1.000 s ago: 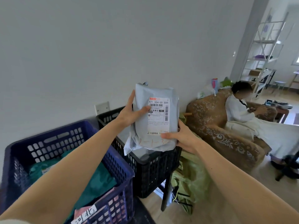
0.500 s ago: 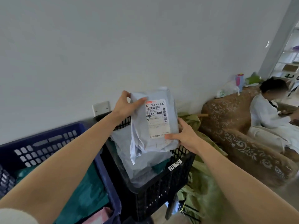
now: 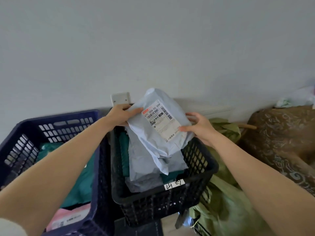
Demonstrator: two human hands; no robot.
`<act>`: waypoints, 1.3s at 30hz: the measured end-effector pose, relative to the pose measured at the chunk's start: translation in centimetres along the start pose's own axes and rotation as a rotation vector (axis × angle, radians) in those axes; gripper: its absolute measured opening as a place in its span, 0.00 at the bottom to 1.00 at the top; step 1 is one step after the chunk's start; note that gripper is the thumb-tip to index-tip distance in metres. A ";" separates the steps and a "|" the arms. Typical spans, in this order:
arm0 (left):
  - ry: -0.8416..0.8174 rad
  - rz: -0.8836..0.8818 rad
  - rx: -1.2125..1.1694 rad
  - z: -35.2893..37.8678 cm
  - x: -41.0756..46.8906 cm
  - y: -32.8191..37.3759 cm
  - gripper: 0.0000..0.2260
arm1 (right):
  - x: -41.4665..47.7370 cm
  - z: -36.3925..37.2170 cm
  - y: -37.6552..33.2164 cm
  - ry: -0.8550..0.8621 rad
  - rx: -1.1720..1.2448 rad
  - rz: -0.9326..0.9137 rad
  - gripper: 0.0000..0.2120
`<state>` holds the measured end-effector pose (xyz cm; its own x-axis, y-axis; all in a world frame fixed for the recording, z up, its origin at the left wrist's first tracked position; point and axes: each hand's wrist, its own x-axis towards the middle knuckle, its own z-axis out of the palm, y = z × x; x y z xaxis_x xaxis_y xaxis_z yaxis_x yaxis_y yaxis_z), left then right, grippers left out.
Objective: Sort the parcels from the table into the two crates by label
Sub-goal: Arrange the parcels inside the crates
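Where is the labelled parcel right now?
The parcel is central in head view, held by the left hand and right hand over the black crate.

Two crates: blue crate (image 3: pixel 51 118), black crate (image 3: pixel 197 160). Two hands: left hand (image 3: pixel 119 114), right hand (image 3: pixel 200 129). One labelled parcel (image 3: pixel 150 142) held.

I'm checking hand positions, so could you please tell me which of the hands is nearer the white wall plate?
Left. The left hand grips the grey parcel just below the wall plate; the right hand holds its other side, further right.
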<state>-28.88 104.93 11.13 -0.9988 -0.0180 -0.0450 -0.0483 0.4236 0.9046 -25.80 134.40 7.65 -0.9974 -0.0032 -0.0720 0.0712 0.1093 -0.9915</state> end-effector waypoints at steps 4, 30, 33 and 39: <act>0.065 -0.096 0.042 0.5 -1.2 -1.3 0.23 | 2.4 -0.5 0.5 -0.015 -0.039 -0.030 0.35; -0.387 -0.562 -0.034 4.3 -6.5 -6.3 0.19 | 7.2 0.9 5.0 -0.367 -0.422 0.069 0.17; -0.473 -0.596 -0.022 4.3 -6.9 -7.1 0.19 | 7.1 1.3 5.6 -0.438 -0.485 0.122 0.17; -0.586 -0.626 0.106 4.9 -6.9 -7.9 0.18 | 6.8 2.2 7.3 -0.538 -0.561 0.205 0.19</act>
<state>-21.57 106.16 2.25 -0.6243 0.1811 -0.7599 -0.5598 0.5749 0.5968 -32.04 132.96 -0.35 -0.8125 -0.3921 -0.4315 0.0939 0.6424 -0.7606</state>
